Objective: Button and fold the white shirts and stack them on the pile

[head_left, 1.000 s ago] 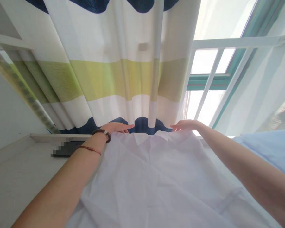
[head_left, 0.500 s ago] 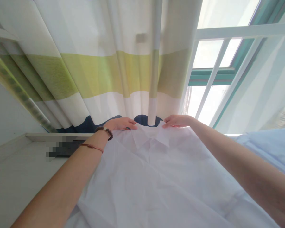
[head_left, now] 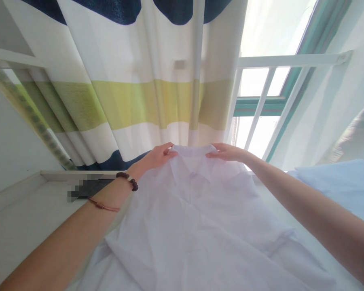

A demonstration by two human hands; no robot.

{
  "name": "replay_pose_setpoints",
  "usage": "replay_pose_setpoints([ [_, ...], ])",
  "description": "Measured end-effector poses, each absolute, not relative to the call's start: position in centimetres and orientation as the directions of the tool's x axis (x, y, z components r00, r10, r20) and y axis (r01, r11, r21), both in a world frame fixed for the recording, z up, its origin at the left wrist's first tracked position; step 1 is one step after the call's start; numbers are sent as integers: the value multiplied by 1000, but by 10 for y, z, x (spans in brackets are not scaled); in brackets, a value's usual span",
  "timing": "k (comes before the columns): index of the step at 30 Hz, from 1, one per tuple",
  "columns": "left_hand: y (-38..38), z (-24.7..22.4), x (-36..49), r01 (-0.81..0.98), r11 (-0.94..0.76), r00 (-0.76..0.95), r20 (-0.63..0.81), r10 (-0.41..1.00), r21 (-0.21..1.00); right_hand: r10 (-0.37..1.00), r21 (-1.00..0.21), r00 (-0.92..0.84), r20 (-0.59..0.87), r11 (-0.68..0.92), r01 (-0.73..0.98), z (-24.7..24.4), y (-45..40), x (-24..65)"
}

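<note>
A white collared shirt point(head_left: 188, 218) lies spread out in front of me, its collar end farthest away and its front up, with creases across the body. My left hand point(head_left: 159, 155) pinches the left side of the collar between thumb and fingers. On the opposite side, my right hand point(head_left: 226, 152) grips the collar's right part in the same way. Between the two hands the collar point(head_left: 192, 151) is raised and stretched. The shirt's lower part runs out of view at the bottom.
Behind the shirt hangs a white, green and navy curtain point(head_left: 139, 101). White rails point(head_left: 291, 61) stand before a window at the right. Folded light blue cloth point(head_left: 339, 182) lies at the right. A dark flat object point(head_left: 94, 188), partly blurred out, lies beyond my left forearm.
Both hands have lifted the collar, which now stands up between them instead of lying flat. The shirt's shoulders have drawn inward. My view has tilted upward slightly.
</note>
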State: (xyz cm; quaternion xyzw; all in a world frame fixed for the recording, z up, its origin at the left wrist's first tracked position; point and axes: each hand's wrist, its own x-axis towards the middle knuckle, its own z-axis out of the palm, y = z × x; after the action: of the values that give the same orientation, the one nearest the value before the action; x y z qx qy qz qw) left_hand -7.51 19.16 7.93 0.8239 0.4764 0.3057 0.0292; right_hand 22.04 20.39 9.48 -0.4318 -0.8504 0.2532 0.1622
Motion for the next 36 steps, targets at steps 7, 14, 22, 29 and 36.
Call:
replay_pose_setpoints([
  [7,141,95,-74,794,-606,532,537,655,-48,770,-154,-525,363,605,781,104,153,222],
  [14,28,86,-72,543,-678,792,572,215,-496,539,263,-679,498,652,711,94,54,243],
  [22,-69,30,-71,509,-783,824,465,323,-359,512,167,-803,304,801,574,30,-42,263],
  [29,-65,16,-69,526,-798,820,423,385,-293,599,115,-756,263,759,641,10,-41,271],
  [36,-55,43,-83,622,-783,756,255,603,6,677,30,-697,238,712,702,12,-29,297],
])
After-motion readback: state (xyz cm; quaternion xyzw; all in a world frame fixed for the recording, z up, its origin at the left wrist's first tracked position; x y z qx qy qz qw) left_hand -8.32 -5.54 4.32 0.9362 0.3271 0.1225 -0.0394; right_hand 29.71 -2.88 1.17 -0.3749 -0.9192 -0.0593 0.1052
